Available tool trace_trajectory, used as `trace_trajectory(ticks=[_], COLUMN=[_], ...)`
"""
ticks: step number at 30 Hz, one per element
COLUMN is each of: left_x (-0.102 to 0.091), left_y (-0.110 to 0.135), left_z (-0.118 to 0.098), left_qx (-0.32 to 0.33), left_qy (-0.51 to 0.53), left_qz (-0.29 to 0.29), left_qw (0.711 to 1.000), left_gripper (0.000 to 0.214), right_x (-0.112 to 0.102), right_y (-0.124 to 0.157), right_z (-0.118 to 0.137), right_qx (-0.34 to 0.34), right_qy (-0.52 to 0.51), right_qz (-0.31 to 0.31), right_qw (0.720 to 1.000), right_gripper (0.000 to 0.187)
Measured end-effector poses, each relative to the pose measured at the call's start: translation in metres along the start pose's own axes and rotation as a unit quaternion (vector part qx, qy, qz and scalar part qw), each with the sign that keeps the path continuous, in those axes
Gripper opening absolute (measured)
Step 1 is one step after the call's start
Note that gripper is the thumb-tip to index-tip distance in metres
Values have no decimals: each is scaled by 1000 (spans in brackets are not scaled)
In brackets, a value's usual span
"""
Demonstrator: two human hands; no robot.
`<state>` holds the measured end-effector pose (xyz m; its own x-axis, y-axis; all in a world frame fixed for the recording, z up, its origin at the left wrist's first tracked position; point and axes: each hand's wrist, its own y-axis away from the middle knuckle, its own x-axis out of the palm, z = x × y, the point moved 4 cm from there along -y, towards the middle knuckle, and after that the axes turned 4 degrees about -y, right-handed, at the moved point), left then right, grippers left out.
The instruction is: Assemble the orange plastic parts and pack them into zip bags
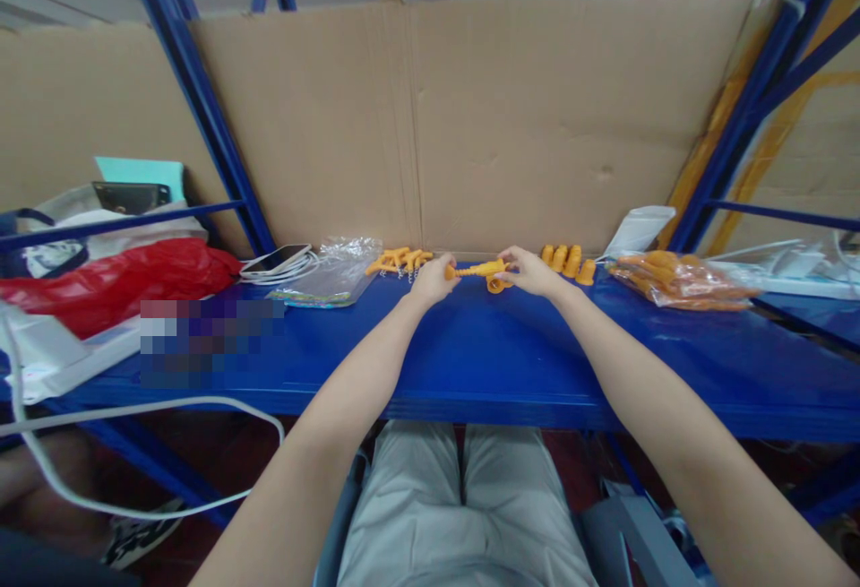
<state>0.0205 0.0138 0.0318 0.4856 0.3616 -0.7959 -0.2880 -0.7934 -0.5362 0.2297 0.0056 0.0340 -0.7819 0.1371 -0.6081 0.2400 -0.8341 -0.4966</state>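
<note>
Where left hand (435, 280) and right hand (534, 271) pinch it — the orange piece (478, 270) is hidden.

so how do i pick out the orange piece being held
On the blue shelf in front of the cardboard wall, look where the left hand and right hand meet. The orange piece spans between them: a slim rod with a ring under it, the only orange part held, unlike the loose pile to its left and the caps to its right.
</note>
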Motion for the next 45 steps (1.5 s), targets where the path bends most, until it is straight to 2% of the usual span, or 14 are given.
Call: trace_trajectory(ticks=[4,9,12,16,20,23,27,29,33,37,41,45], left_x=[-1,0,0,1,1,2,3,3,2,0,0,0], left_y=[2,2,2,3,3,2,1,1,3,3,3,4], left_z=[-3,-4,-3,-1,-2,-3,-3,-3,-4,-7,-8,-8], left_qx=[-8,-28,-35,-54,-47,-36,-31,-36,-43,-39,-36,-37], left_qy=[11,37,41,62,57,46,38,40,42,40,45,55], left_qz=[11,33,38,59,53,56,62,63,65,66,64,71], left_qw=[1000,998,998,995,996,997,997,997,996,996,996,995], left_gripper=[21,22,23,22,24,24,24,24,25,26,25,26], right_x=[2,4,7,7,5,6,6,6,7,8,10,10], right_y=[3,6,10,13,17,19,21,21,20,20,20,21], right_z=[2,7,6,5,9,15,17,15,11,11,13,13], right_qx=[76,141,172,173,210,234,255,257,244,239,268,279], right_qy=[-98,-122,-157,-218,-201,-174,-156,-177,-241,-234,-206,-188], right_qz=[10,-4,16,51,67,83,64,59,68,70,67,65], right_qw=[992,982,972,959,954,953,952,948,937,940,939,939], right_gripper=[15,17,11,31,13,28,42,40,22,15,43,51])
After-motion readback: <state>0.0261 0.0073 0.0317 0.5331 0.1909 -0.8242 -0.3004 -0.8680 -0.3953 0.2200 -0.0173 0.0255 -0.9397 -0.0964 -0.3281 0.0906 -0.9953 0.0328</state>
